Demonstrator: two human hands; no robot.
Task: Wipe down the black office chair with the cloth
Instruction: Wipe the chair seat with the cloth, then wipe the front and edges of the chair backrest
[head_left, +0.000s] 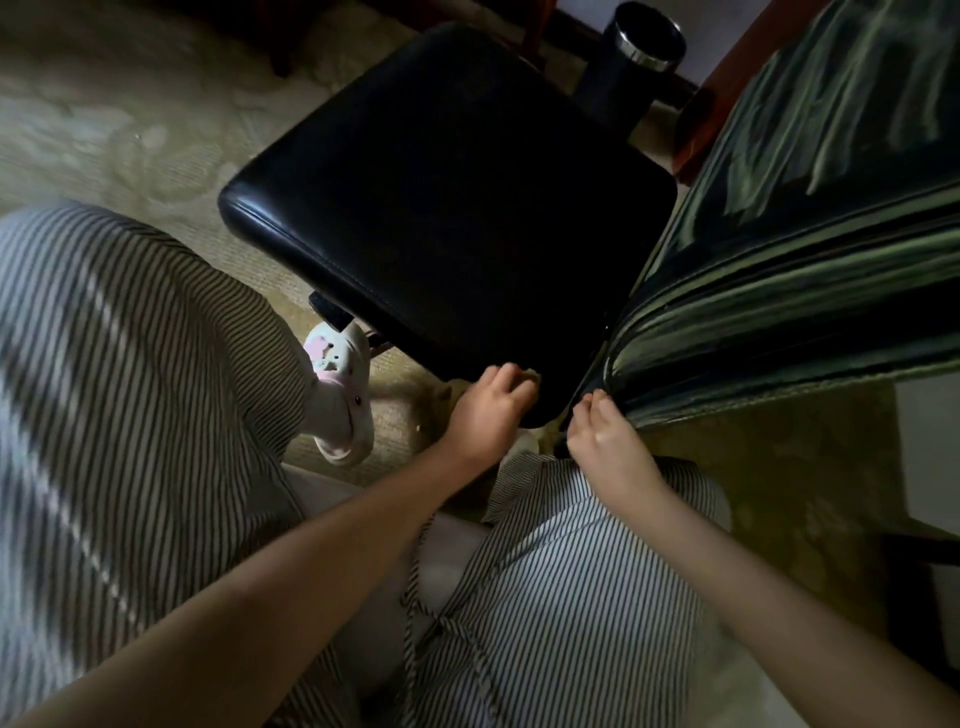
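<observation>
The black office chair's padded seat (447, 208) fills the middle of the view, and its dark ribbed backrest (810, 249) rises at the right. My left hand (488, 410) rests on the seat's near corner with its fingers curled. A small pale yellowish bit of cloth (531, 372) shows at the fingertips; the rest is hidden under the hand. Just to its right, my right hand (605, 434) grips the lower edge of the backrest with curled fingers.
A black cylindrical container with a shiny rim (641, 52) stands beyond the seat, beside reddish wooden furniture (727, 98). Beige carpet (130, 130) lies all round. My striped trousers (130, 364) and a white-and-pink shoe (343, 395) are close to the chair's base.
</observation>
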